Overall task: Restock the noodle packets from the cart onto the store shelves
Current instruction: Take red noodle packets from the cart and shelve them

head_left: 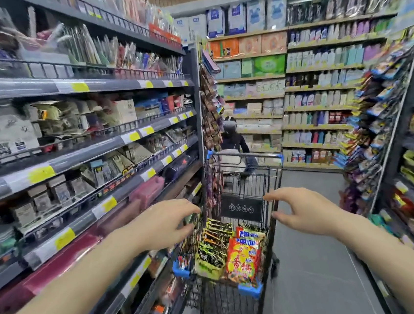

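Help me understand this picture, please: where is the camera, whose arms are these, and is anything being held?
There is no machine here. The single picture comes from a wide-angle camera worn on a person's head, looking forward and down a shop aisle. The left hand and right hand reach out with relaxed fingers and hold nothing. Between them stands a shopping cart, its basket holding noodle packets: dark green ones beside red-orange ones. Stocked shelves line both sides, and another person crouches beyond the cart.
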